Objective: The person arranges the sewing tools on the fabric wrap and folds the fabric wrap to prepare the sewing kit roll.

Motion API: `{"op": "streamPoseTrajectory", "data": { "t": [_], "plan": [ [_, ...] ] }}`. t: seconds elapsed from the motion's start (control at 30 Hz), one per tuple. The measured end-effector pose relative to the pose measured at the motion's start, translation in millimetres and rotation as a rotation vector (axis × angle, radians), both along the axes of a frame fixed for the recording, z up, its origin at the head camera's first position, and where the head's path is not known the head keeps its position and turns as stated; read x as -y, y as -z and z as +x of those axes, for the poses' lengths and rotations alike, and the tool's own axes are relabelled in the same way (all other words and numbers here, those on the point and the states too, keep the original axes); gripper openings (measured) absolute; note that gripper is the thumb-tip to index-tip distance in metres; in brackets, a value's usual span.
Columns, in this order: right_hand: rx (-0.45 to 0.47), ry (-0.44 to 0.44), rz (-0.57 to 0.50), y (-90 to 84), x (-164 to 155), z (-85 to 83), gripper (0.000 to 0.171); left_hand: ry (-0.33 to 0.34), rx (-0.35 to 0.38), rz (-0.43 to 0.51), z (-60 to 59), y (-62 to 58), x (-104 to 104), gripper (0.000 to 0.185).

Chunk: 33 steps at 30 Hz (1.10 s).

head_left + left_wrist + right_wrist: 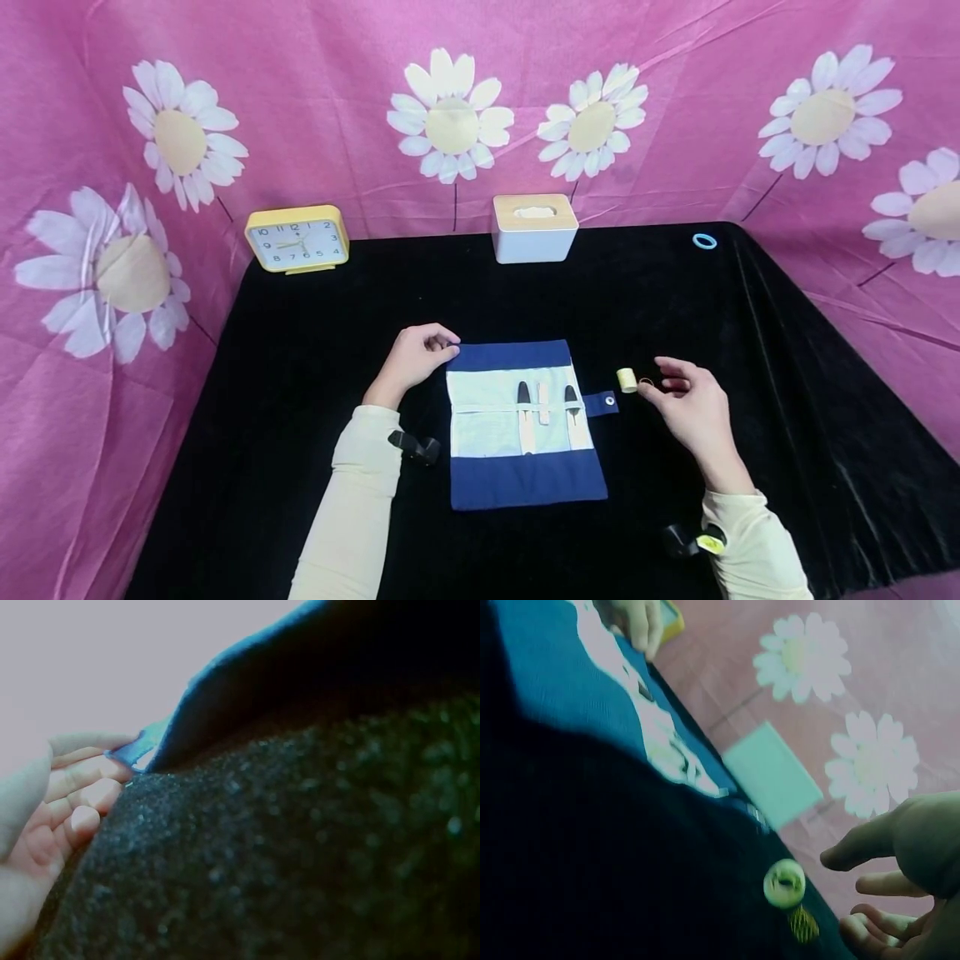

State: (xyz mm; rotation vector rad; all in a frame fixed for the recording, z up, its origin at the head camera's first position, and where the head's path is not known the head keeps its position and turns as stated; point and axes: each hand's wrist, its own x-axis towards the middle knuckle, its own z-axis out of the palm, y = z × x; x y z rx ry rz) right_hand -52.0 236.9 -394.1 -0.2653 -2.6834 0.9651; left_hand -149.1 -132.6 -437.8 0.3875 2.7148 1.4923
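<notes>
A dark blue fabric roll-up pouch (525, 482) lies unfolded, its pale lining showing. My left hand (426, 354) pinches the pouch's upper left corner; in the left wrist view the blue corner (135, 754) is between thumb and fingers, lifted off the cloth. An elastic band holds two black-tipped tools (523, 392) and a slim pinkish piece (543, 404). To the right, a pale yellow spool (626, 381) stands next to a small gold-coloured ring-like piece (646, 382), textured like a thimble (804, 925). My right hand (690, 404) hovers beside them, fingers loosely bent and apart.
A snap tab (602, 403) sticks out from the pouch's right side. At the back of the black cloth (360, 300) stand a yellow clock (297, 242) and a tissue box (535, 233). A blue ring (704, 242) lies at the far right corner.
</notes>
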Motion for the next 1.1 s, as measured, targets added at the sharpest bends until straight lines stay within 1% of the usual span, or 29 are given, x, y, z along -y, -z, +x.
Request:
{"op": "streamPoseTrajectory", "data": {
  "t": [0.13,0.27,0.6,1.1],
  "plan": [
    [0.050,-0.029,0.054,6.8,-12.0,2.1,0.044,-0.002,0.004,-0.001,0.6,-0.8,0.3,0.010],
    [0.066,-0.063,0.070,14.0,-15.5,2.7,0.046,-0.006,0.012,-0.001,0.7,-1.0,0.6,0.010],
    [0.017,-0.073,0.090,20.9,-14.6,0.6,0.041,-0.008,0.015,0.001,1.5,-1.9,0.1,0.010],
    [-0.013,-0.064,0.130,19.6,-10.2,1.1,0.028,-0.007,0.007,0.008,1.7,-0.8,0.1,0.009]
  ]
}}
